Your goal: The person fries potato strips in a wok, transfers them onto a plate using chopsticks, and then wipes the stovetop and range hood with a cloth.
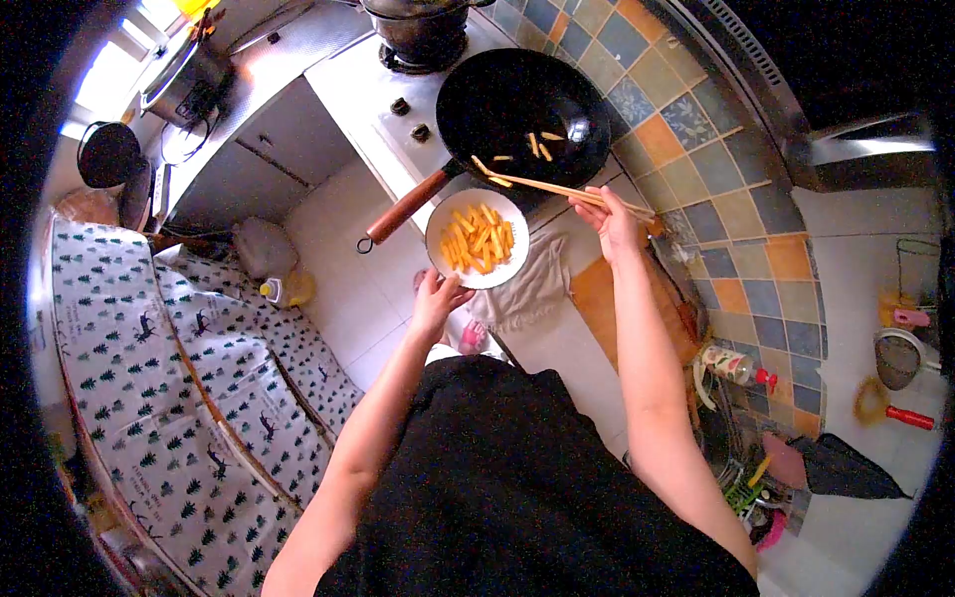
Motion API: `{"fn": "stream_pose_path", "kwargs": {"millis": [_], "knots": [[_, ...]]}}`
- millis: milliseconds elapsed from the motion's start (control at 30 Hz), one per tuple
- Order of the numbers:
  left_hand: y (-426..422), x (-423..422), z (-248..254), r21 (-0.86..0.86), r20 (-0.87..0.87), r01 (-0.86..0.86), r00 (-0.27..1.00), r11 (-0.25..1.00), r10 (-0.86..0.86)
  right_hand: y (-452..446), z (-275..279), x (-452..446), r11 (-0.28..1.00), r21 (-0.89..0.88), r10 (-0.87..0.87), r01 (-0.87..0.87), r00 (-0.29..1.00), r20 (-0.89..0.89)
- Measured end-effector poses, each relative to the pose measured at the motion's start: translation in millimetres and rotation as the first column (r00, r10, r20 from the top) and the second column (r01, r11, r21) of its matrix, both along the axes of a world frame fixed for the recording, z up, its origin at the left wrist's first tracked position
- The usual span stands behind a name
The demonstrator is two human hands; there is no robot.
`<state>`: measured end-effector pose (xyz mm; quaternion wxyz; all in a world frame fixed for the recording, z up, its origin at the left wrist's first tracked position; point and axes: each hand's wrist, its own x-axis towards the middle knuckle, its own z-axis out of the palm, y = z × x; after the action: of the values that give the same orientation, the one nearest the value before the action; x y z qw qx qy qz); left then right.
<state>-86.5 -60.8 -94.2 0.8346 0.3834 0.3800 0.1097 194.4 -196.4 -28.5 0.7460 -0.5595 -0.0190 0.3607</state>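
The left hand point(438, 301) is closed on the near rim of a white dish point(513, 263), gripping it at the edge. The right hand point(607, 217) has its fingers closed round a pair of chopsticks point(557, 189); their tips are close together at the wok's near rim, among two or three fries, and I cannot tell whether they pinch one.

Largest is the tiled wall point(738, 214), running along the back edge of the white stove top point(348, 75). At the stove top's near end sits the black wok point(487, 104), its wooden handle point(410, 207) reaching out past the stove's front edge. A dark pot point(416, 28) stands on a burner at the stove's far end. A brown board point(622, 308) lies on the counter beside the right forearm, and a pale cloth point(532, 289) is draped near the counter's front edge, just beyond the dish.

The dish is held up just beside the wok, on the near side of it, with a pile of yellow fries point(476, 239) covering its middle and white showing around its rim. A few more fries lie apart from each other inside the wok, in the half nearer the person. Smallest are two black knobs point(400, 106) on the stove top, between its front edge and the wok.
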Motion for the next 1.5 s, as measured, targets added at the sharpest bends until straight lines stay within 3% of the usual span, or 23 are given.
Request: {"fn": "stream_pose_path", "kwargs": {"millis": [1000, 1500], "knots": [[5, 7, -1, 0.007, -0.014, 0.000, 1.000, 1.000, 0.000, -8, 11, -4, 0.999, 0.013, -0.031, 0.032, 0.998, -0.053], [4, 7, 0, 0.005, 0.032, -0.004, 0.999, 1.000, 0.004, -38, 50, -39, 0.999, -0.009, -0.044, 0.044, 0.996, 0.073]]}}
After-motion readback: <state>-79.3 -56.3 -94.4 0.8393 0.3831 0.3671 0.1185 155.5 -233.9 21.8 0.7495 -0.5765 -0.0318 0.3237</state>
